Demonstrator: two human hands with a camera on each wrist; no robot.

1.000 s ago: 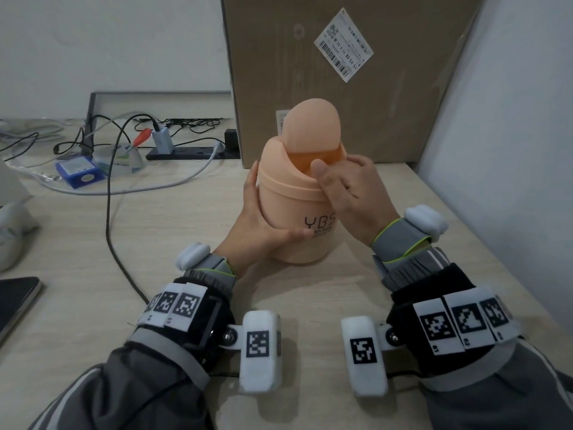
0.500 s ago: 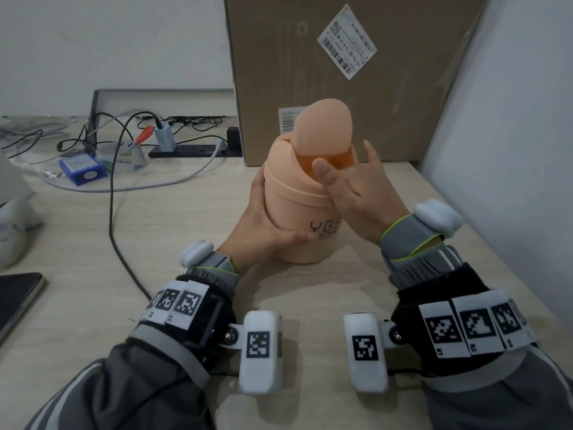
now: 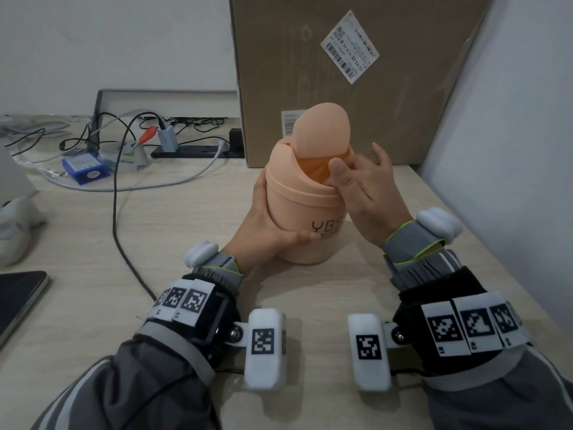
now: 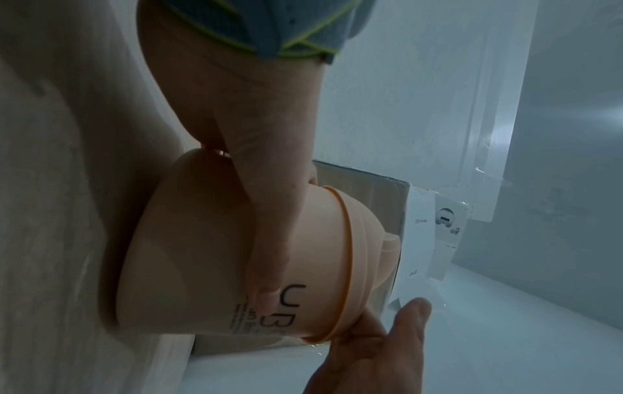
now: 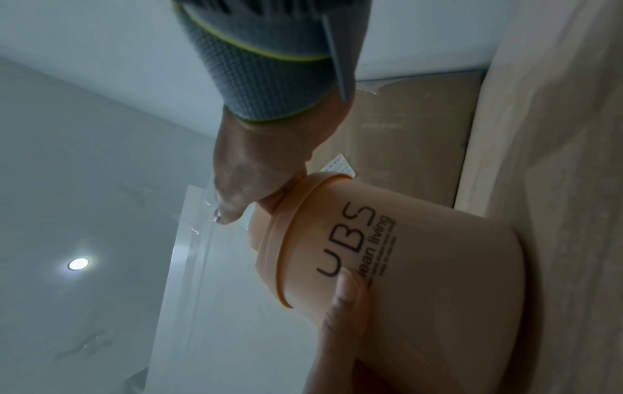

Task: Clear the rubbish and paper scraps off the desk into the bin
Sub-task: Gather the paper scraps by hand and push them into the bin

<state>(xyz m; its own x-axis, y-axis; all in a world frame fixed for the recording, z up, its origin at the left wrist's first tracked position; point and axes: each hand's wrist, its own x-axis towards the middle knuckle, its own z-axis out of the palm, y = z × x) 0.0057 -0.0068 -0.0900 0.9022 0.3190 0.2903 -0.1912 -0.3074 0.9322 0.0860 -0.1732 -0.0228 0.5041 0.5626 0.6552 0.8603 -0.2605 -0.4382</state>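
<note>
The left hand (image 3: 266, 225) wraps the lower body of the peach desktop bin (image 3: 305, 212), palm against its left side and thumb laid across the front just beside the printed lettering, fingers curled round it. The right hand (image 3: 367, 193) is at the bin's upper right, thumb pressed at the edge of the orange opening under the swing lid (image 3: 322, 131), which is tipped up on end; its other fingers are spread and fairly straight, gripping nothing.

The bin stands on the pale wooden bench (image 3: 192, 231), tilted slightly, just in front of a large cardboard box (image 3: 341, 72) with a shipping label.

The right wrist view shows the full lettering on the bin (image 5: 397, 261), with a second line "clean living" that the right hand partly hides from the head camera, and the left thumb (image 5: 347, 296) touching beside it. The left wrist view shows the left hand (image 4: 266, 186) with its thumb across the bin's (image 4: 202, 253) wall and the right hand (image 4: 381, 346) against the lid rim.

At the far left of the bench lie cables (image 3: 117, 193), a blue box (image 3: 85, 167) and a dark tablet (image 3: 18, 299).
</note>
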